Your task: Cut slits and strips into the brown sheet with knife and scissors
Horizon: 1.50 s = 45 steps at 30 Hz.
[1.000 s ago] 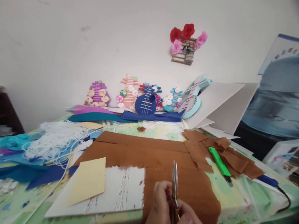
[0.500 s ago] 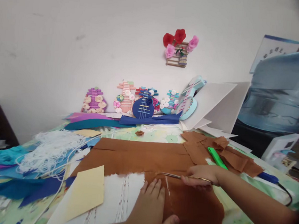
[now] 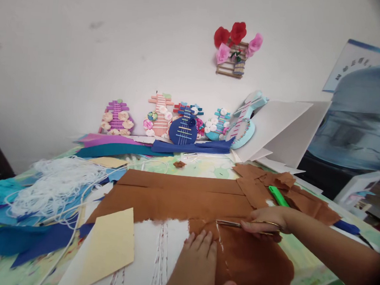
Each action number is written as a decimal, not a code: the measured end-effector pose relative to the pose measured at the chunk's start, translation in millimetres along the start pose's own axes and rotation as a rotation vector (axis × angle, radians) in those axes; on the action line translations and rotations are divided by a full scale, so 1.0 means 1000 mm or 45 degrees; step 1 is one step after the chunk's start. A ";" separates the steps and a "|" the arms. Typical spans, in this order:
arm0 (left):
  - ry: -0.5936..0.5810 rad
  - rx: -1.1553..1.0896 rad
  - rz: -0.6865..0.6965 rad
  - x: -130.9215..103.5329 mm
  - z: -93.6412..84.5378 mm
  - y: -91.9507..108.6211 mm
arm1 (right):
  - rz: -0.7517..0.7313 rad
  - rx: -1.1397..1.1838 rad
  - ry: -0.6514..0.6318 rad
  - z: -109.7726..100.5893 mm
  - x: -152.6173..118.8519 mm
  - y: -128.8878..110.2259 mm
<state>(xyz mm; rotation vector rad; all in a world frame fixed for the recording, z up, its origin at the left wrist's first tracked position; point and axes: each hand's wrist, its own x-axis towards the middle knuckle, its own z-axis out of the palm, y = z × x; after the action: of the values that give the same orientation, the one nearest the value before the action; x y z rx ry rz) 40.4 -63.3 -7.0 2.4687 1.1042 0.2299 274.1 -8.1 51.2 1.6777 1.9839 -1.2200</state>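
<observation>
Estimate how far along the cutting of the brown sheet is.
Looks partway, at a guess. 
Done: loose brown scraps lie at the right; a pale broken line runs down the brown sheet, mark or slit unclear. 
In hand: right hand holds scissors, tips at the line's top; left hand lies flat beside it. 
Left, probably: separating along the line; no parted piece shows there.

scissors (image 3: 229,224): shiny metal | brown sheet (image 3: 171,199): matt, creased | green handle (image 3: 278,196): smooth plastic
</observation>
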 end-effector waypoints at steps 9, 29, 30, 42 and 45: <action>-0.005 -0.012 0.003 -0.003 -0.002 0.000 | 0.001 0.033 0.015 -0.001 0.001 0.000; 0.001 -0.039 -0.026 -0.001 -0.003 0.000 | -0.068 -0.038 -0.005 -0.010 0.015 -0.005; 0.005 -0.041 -0.021 -0.001 -0.003 0.000 | -0.077 -0.044 -0.009 -0.011 0.016 -0.005; -0.026 -0.039 -0.015 0.003 -0.002 -0.005 | -0.049 -0.188 0.032 -0.023 0.010 -0.012; -0.008 -0.040 -0.017 0.003 -0.002 -0.004 | -0.021 -0.204 -0.039 -0.025 0.006 -0.014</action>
<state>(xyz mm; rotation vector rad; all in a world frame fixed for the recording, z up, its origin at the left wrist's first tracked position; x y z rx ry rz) 39.2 -58.0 -7.6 2.4317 1.1061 0.2340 266.8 14.8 67.9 1.5598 2.0224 -1.0547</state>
